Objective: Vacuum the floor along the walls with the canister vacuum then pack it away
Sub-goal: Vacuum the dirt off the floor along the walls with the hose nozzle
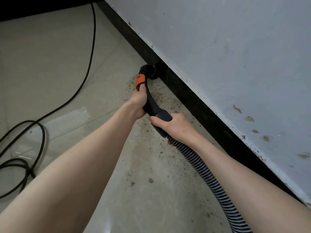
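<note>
Left hand (138,101) wrapped round curved vacuum handle (149,100), right hand (170,125) clasping hose cuff (164,117). Nozzle (151,72) down against black skirting (193,98), amid floor grit. Probably light, rigid handle; springy ribbed hose (210,179) best steered near cuff.

The handle (151,101) is black with an orange collar (140,81) near its far end and a grey sleeve (164,116) nearer the camera. The hose (210,178), lower right, is black, ribbed with pale rings. The cord (87,71) at left is black. The floor (50,64) is beige tile speckled brown. The skirting (193,96) is black; the wall (218,47), upper right, is pale grey-blue with brownish stains.
</note>
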`<state>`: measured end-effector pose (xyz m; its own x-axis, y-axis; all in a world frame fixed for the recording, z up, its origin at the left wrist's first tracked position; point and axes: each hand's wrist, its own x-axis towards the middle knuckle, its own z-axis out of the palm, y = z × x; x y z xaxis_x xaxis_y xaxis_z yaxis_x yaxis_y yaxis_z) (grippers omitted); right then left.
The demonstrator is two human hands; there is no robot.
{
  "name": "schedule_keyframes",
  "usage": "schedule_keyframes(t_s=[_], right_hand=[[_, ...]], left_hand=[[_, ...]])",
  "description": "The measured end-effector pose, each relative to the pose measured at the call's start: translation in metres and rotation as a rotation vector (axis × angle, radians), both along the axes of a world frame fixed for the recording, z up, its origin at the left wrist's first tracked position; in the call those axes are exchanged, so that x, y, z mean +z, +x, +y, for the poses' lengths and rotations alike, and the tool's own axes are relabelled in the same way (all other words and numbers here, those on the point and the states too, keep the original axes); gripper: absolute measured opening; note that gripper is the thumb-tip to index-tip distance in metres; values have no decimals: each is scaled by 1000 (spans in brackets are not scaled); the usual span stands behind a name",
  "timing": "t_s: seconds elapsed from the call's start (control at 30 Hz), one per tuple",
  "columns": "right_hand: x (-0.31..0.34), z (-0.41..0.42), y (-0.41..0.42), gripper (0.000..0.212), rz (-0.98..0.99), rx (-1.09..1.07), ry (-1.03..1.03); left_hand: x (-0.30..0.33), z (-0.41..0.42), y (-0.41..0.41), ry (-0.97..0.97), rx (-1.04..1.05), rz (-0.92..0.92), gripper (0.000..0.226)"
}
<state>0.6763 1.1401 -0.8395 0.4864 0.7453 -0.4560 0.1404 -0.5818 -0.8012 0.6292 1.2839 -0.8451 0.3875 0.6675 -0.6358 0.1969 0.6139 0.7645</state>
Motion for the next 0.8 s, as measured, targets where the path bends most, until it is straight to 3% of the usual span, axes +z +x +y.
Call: schedule_keyframes(t_s=[0.43, 0.6, 0.8], right_hand=[[4, 2, -12, 47, -110, 60, 71], [7, 22, -26, 58, -57, 166, 93], [2, 20, -34, 51, -10, 264, 45]], left_hand=[[4, 1, -17, 53, 108, -41, 52], [0, 17, -43, 122, 239, 42, 51], [-13, 12, -63, 131, 318, 145, 50]])
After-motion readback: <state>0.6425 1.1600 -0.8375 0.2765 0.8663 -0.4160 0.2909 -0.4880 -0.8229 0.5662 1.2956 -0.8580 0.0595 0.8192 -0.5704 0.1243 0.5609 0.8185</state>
